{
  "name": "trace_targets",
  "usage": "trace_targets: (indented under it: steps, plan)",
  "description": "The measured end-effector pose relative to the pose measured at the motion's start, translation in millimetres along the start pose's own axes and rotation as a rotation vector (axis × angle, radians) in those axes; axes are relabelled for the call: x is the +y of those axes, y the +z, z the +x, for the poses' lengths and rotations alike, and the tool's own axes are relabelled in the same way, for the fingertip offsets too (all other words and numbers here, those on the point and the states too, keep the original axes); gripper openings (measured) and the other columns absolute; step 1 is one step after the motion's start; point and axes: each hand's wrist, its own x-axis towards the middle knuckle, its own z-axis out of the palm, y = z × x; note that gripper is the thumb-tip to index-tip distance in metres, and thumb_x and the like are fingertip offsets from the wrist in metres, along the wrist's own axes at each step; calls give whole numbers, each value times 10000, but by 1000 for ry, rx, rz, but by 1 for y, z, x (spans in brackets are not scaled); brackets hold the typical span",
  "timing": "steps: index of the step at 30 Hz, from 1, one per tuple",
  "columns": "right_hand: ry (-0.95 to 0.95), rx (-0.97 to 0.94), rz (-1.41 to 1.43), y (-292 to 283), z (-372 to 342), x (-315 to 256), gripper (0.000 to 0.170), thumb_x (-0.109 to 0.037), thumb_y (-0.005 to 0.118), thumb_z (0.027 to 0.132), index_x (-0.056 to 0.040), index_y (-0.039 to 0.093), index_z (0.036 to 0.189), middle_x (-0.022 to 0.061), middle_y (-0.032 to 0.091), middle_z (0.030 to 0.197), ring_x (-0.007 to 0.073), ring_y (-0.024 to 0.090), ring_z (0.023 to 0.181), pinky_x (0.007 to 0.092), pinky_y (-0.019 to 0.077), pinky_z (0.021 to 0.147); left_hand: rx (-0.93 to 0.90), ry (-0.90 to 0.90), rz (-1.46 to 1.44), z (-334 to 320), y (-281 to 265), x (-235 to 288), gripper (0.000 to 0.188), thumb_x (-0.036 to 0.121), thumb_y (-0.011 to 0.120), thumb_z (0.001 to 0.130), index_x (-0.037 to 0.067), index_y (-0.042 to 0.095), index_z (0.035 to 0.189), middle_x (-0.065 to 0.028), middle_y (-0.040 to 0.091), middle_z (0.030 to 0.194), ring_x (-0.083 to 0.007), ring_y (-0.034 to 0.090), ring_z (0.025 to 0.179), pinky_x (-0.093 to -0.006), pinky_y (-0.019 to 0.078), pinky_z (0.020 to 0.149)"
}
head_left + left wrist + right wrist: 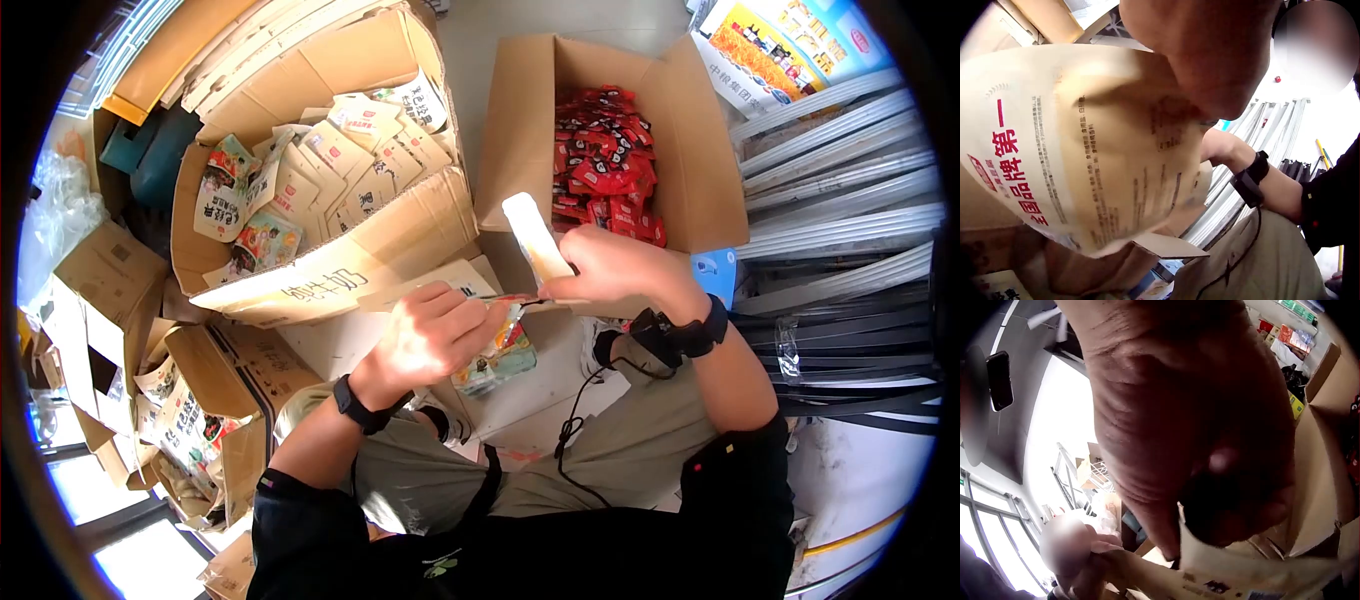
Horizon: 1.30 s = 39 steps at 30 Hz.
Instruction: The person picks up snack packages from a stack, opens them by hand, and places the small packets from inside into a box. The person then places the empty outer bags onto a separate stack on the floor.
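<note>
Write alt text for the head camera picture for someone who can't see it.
A person's left hand and right hand hold a printed pouch. Beyond, an open cardboard box holds beige printed packets; a second box, right of it, holds small red packets.

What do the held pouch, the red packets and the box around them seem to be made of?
Pouch: matte cream, probably paper or paper-look film, as it curves softly with little shine.
Red packets: likely glossy plastic film, from their crinkled look and small highlights.
Box: plain matte brown cardboard, by its stiff folded-out flaps.
</note>
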Motion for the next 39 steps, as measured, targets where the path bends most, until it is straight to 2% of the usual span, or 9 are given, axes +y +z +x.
trace_targets:
  steps: [4, 9, 13, 16, 18, 34, 36, 38, 39]
  plan:
    - [145, -169, -157, -10, -13, -37, 404, -328, 641, 838, 72, 620, 784, 229, 563, 619, 368, 568, 557, 431, 444, 547, -2, 5, -9, -2, 0, -2, 435, 58, 631, 579, -17, 670, 1006, -2, 415, 649, -148, 478, 540, -288, 401, 489]
    - [25, -85, -63, 28, -4, -6, 321, -285, 595, 837, 30, 625, 893, 226, 591, 653, 368, 575, 570, 449, 457, 571, -20, 11, -26, -1, -2, -1, 437, 65, 628, 574, -14, 670, 1001, -4, 416, 648, -150, 480, 541, -292, 402, 484]
    - [29, 9, 45, 35, -4, -7, 415, -323, 623, 799, 90, 639, 753, 261, 594, 632, 396, 598, 564, 457, 473, 563, 0, 27, -26, -6, -1, -2, 449, 71, 642, 556, -13, 672, 996, -1, 404, 642, -149, 472, 534, -292, 405, 483]
    - [183, -30, 265, 12, -8, -23, 388, -300, 619, 818, 87, 626, 790, 218, 587, 614, 313, 597, 545, 427, 448, 536, -36, 26, -12, -4, -10, 1, 445, 59, 657, 548, -13, 674, 987, 4, 388, 638, -141, 461, 528, -286, 407, 481]
    - [80, 170, 293, 15, -3, -13, 386, -289, 617, 819, 93, 609, 764, 211, 574, 590, 307, 587, 525, 421, 438, 527, -7, 70, 9, -5, -10, 4, 441, 49, 663, 548, -12, 674, 984, 6, 379, 642, -133, 456, 528, -273, 403, 480]
    - [199, 389, 192, 1, 10, -1, 319, -210, 578, 749, 89, 575, 638, 220, 524, 515, 338, 559, 455, 419, 442, 484, -47, 69, 74, 2, -13, 8, 366, 19, 675, 603, -33, 660, 965, 0, 415, 669, -106, 455, 533, -250, 391, 480]
    - [252, 473, 80, -2, 9, 12, 320, -228, 593, 784, 84, 617, 717, 190, 554, 521, 305, 580, 461, 421, 444, 481, -48, 69, 67, 2, -19, 10, 366, 19, 678, 599, -31, 663, 961, 1, 413, 661, -104, 455, 527, -250, 388, 474]
    - [593, 516, 150, -35, -2, 27, 313, -229, 603, 849, 71, 611, 761, 158, 608, 625, 146, 573, 580, 342, 455, 549, -51, 78, 56, 0, -22, 15, 366, 18, 680, 595, -30, 666, 957, 2, 410, 654, -103, 456, 522, -250, 385, 467]
    - [444, 549, 204, -38, -8, 60, 315, -238, 596, 845, 70, 622, 783, 168, 601, 609, 212, 585, 556, 372, 453, 542, -25, 55, 37, -3, -22, 17, 371, 20, 682, 588, -27, 669, 955, 4, 407, 647, -104, 454, 514, -253, 385, 462]
